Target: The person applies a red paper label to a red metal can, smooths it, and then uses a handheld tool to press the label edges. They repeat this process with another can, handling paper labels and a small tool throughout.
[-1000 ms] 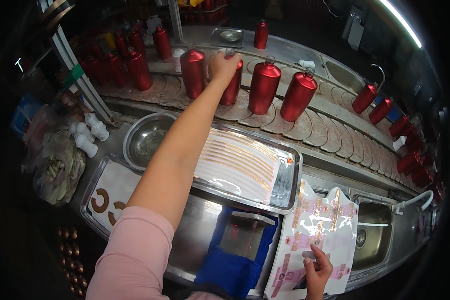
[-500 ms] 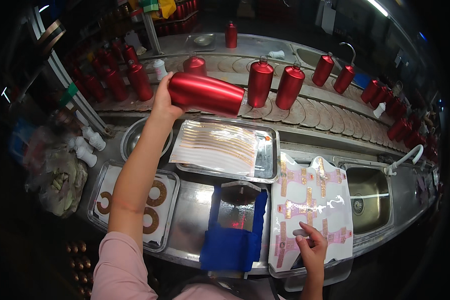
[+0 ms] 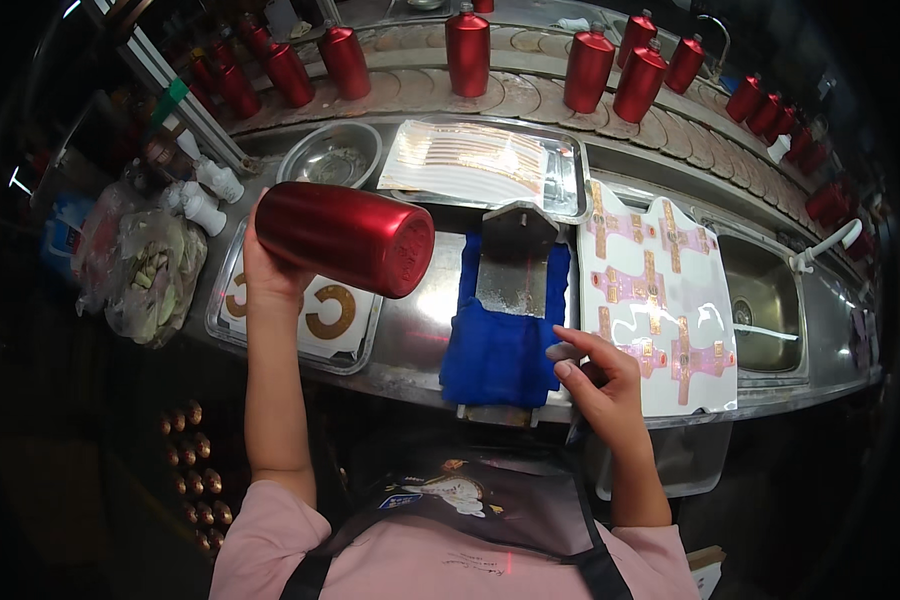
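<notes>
My left hand [image 3: 270, 272] grips a glossy red metal bottle [image 3: 348, 237] by its neck end. The bottle lies sideways in the air above the counter, its flat base pointing right. Just right of the base stands a metal cradle [image 3: 511, 262] on a blue cloth [image 3: 495, 350]. My right hand [image 3: 595, 385] hovers at the counter's front edge, fingertips pinched together over the cloth, beside the lower left corner of a sheet of pink and gold stickers [image 3: 660, 290]. Whether the fingers hold a sticker is not visible.
Behind the cradle, a steel tray [image 3: 570, 175] holds striped gold decals, with a metal bowl [image 3: 330, 155] to its left. Another tray [image 3: 232, 318] holds gold ring decals. Several red bottles [image 3: 467, 50] stand on the curved conveyor behind. A sink [image 3: 760, 300] is at right, a bag of scraps [image 3: 150, 270] at left.
My left hand lifted a red bottle off the conveyor, tipped it sideways and brought it down toward me. My right hand slid from the sticker sheet's lower edge to its left side.
</notes>
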`<state>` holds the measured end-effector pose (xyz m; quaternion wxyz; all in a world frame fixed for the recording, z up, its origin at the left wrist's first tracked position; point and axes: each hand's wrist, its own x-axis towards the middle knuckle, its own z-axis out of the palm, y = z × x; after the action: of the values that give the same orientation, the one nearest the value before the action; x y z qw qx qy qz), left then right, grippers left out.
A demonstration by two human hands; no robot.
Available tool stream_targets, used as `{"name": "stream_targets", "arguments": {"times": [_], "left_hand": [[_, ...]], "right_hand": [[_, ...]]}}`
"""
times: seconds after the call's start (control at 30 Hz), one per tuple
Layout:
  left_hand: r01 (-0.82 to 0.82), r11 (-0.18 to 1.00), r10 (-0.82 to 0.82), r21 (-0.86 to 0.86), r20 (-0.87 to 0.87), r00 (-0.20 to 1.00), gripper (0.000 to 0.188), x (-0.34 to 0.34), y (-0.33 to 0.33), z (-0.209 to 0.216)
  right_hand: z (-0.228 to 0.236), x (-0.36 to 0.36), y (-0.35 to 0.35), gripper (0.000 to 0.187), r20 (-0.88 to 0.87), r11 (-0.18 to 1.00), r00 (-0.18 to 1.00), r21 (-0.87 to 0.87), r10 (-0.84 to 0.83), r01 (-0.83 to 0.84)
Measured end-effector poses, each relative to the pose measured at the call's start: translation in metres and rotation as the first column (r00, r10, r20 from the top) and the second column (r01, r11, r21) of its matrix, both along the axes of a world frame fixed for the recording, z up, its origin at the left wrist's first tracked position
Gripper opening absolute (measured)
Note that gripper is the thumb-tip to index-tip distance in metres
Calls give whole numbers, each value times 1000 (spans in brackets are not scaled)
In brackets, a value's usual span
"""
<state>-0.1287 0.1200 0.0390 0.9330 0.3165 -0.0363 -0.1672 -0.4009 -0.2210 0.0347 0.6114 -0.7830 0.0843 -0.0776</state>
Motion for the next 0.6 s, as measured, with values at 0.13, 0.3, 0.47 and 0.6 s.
{"name": "stream_targets", "arguments": {"times": [0.13,0.3,0.47,0.6], "left_hand": [[-26,997,30,67,-62,998,45,-31,23,-1],[64,998,-59,20,-190,980,47,-49,15,-24],[177,983,-154,44,-323,934,48,-64,-6,-37],[172,985,-159,8,-344,926,53,-81,-16,-37]], "right_hand": [[5,3,32,42,100,986,983,-73,156,-149],[18,19,51,73,242,929,938,-335,247,-158],[23,55,73,109,200,826,911,-523,362,-213],[11,73,83,99,292,874,905,-462,310,-150]]}}
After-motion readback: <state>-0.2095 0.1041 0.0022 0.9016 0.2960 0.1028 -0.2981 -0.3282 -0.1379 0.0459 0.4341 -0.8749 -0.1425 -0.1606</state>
